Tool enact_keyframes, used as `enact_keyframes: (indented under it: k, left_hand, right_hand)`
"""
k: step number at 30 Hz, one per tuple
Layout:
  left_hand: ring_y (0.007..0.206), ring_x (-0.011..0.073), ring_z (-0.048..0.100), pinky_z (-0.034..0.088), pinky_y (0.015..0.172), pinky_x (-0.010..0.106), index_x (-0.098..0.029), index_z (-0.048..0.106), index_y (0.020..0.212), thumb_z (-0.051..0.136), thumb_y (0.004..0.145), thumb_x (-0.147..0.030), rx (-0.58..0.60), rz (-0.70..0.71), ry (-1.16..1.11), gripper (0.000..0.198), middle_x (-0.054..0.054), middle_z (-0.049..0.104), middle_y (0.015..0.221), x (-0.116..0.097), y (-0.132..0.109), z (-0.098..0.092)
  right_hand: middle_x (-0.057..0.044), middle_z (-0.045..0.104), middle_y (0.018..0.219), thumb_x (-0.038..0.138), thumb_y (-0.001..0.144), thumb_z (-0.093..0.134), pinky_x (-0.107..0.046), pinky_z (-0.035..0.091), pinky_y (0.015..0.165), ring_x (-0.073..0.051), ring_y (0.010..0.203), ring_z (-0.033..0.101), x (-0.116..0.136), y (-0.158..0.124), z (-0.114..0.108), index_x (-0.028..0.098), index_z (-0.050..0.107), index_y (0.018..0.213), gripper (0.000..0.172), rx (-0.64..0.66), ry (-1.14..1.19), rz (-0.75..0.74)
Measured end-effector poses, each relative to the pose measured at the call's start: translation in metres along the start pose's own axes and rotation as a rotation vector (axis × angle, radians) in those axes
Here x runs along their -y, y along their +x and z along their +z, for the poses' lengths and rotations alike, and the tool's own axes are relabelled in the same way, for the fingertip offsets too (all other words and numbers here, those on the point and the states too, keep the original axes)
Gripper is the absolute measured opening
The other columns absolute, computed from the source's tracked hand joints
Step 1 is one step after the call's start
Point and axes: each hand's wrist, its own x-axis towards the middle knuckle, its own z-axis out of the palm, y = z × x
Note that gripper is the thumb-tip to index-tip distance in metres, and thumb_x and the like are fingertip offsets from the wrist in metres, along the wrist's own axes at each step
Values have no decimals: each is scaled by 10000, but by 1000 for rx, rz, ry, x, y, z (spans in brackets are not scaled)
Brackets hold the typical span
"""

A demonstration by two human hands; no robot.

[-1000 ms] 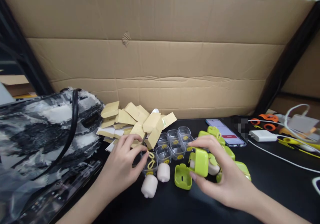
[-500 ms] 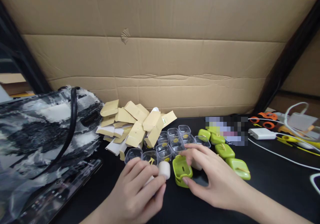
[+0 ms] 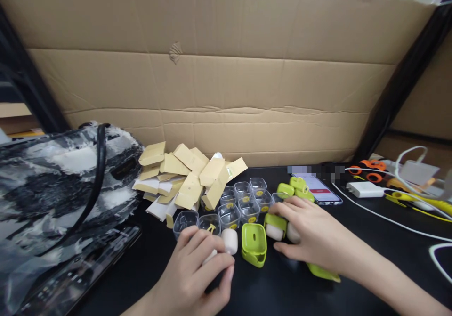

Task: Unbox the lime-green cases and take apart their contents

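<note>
On a black tabletop (image 3: 370,259) before a cardboard wall (image 3: 226,71), the left hand (image 3: 197,271) is curled shut around a pale plug (image 3: 209,256), mostly hidden, while the right hand (image 3: 310,238), apart from it, clamps a green case (image 3: 274,222) with two more plugs, and an open green case (image 3: 253,244) lies between the hands. A loose plug (image 3: 230,240) just beside the left fingertips could roll if nudged, and the right wrist could sweep away the flat green case (image 3: 323,272) under it. Counted: four pale plugs, roughly six green cases, about nine clear cups (image 3: 229,214), and tan packets (image 3: 190,174) too jumbled to count.
</note>
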Motion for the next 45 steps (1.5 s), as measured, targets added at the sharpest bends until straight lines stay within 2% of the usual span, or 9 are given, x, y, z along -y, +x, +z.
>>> enact_keyframes:
  k: [5,12,21,23,26,30,35,40,45]
  left_hand:
    - [667,137,519,327,735,321,-202,608,773,519,796,-107,-9,16,25,132,-5,593,708,-1,1,-1]
    - [668,135,536,336,699,306,-195,613,826,507,796,-105,-22,16,-23,143,-1,614,730,-1,1,-1]
    - [692,142,544,363,726,286,-183,625,837,495,807,-112,22,101,8,151,13,628,733,-2,0,-1]
    - [763,152,579,350,789,291,-188,639,934,491,827,-128,106,211,77,192,14,681,797,-2,0,-5]
    - [942,142,587,304,864,297,-223,569,1183,440,866,-100,273,460,213,363,-16,694,1103,-3,4,-9]
    - [1132,150,526,308,876,311,-205,545,1217,357,918,-100,341,558,334,369,-6,622,1245,-6,11,-4]
    - [998,234,602,368,864,373,-163,639,1054,479,906,-196,372,670,464,220,50,646,1174,-6,21,8]
    - [965,253,622,383,900,373,-116,645,1007,534,884,-215,389,727,468,193,106,644,1123,-3,31,18]
    - [961,233,631,419,916,342,-102,623,1003,509,894,-177,346,679,454,175,112,652,1109,-1,34,28]
  right_hand:
    - [-73,660,813,107,623,651,-421,498,746,-266,788,629,4,5,14,171,609,878,266,-62,-66,-77]
    - [-44,675,795,140,812,501,-405,467,746,-241,775,624,4,6,-2,196,581,905,134,-292,-112,-85]
    - [-22,639,735,242,813,580,-452,446,794,-238,769,618,12,4,-5,207,618,812,51,110,42,-38]
    - [-25,647,747,263,742,660,-468,436,839,-244,784,624,14,4,-6,201,608,819,112,131,88,-39]
    - [-37,667,795,219,620,741,-500,382,958,-252,823,640,13,3,-4,187,599,865,285,115,129,-51]
    - [-34,684,834,186,654,708,-523,307,1038,-239,855,652,7,2,-5,192,583,903,279,-30,107,-79]
    - [-19,688,889,264,726,690,-513,321,1017,-209,845,651,6,4,-18,202,562,961,275,-328,66,-76]
    - [10,682,891,258,733,695,-481,318,1018,-180,801,637,9,4,-22,213,540,974,290,-446,102,-56]
    - [-17,633,973,269,814,629,-392,430,855,-205,924,582,8,-2,-21,237,487,1161,376,-491,238,16]
